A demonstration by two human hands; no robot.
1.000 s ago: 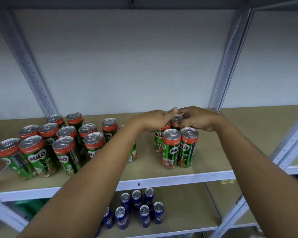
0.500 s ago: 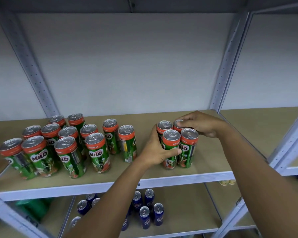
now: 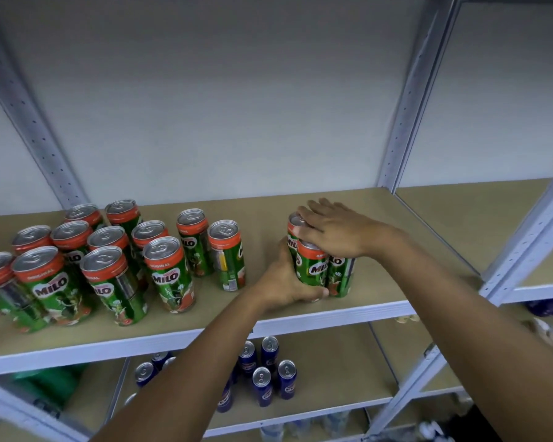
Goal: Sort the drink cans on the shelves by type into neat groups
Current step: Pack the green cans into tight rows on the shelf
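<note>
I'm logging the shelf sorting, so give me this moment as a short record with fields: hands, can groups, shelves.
left hand: wraps the left side of the small Milo cluster, thumb near the base
right hand: lies flat on the cluster's tops, fingers straight
cluster: upright, tightly packed on the top shelf, right of centre
other Milo cans: loose upright group on the same shelf, to the left
blue cans: upright on the lower shelf
</note>
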